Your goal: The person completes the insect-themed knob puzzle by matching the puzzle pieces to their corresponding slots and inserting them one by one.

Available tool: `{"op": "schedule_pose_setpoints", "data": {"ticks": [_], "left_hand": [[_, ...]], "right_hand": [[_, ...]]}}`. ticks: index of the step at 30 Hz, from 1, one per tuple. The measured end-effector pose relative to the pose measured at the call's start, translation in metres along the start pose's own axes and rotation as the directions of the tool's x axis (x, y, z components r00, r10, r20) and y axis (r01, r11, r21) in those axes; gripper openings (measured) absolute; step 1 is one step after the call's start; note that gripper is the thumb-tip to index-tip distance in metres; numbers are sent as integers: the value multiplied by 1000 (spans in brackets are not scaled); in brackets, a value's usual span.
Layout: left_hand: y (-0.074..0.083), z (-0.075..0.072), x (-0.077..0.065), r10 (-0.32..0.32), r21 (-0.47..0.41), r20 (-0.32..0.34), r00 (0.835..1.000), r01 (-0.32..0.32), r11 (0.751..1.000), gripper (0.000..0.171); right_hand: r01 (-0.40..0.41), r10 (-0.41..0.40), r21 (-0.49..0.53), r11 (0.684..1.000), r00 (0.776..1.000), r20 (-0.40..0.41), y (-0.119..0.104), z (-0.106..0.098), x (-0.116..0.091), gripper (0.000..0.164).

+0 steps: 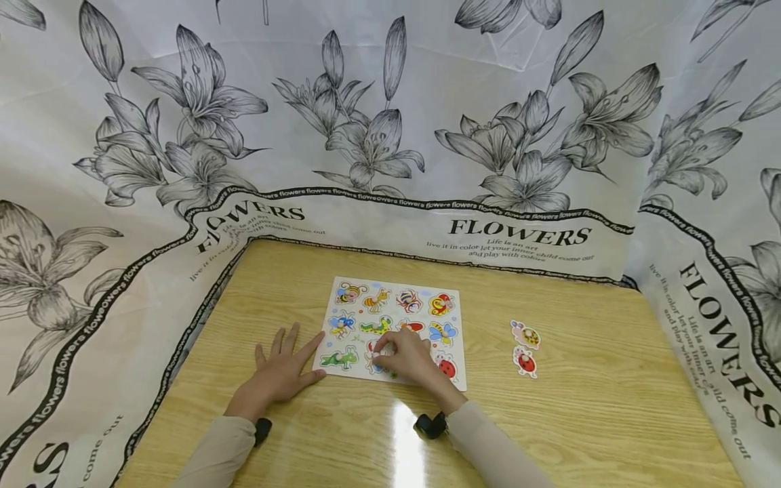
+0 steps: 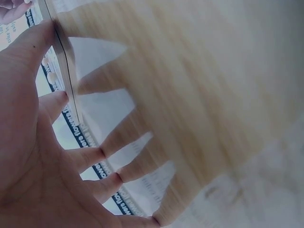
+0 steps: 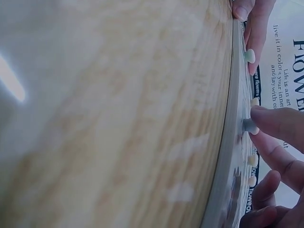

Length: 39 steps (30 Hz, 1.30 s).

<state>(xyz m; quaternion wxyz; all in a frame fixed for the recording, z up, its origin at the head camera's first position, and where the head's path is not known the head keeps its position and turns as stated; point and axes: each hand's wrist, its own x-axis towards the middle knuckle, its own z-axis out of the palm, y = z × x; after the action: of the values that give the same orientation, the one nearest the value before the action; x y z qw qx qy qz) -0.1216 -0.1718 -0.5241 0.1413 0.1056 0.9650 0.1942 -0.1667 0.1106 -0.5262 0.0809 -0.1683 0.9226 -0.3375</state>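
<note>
A white insect puzzle board lies on the table, with several pegged bug pieces set in it. My right hand is over its front row, thumb and forefinger pinching the small knob of a puzzle piece that the fingers partly cover. My left hand rests with fingers spread at the board's left edge, thumb and forefinger touching it. Nearest that hand is a green grasshopper piece; its pale knob stands up in the right wrist view.
Right of the board, a snail picture and a ladybug picture lie on the wooden table. A flower-printed cloth hangs along the table's back and sides.
</note>
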Motion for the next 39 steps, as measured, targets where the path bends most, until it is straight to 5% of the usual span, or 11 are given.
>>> {"op": "schedule_pose_setpoints", "data": {"ticks": [39], "left_hand": [[-5,5,2,6,13,-10,1000,-5,1000,75]], "right_hand": [[-60,69,112,992,995,-77,24,-42,-9,10]]}}
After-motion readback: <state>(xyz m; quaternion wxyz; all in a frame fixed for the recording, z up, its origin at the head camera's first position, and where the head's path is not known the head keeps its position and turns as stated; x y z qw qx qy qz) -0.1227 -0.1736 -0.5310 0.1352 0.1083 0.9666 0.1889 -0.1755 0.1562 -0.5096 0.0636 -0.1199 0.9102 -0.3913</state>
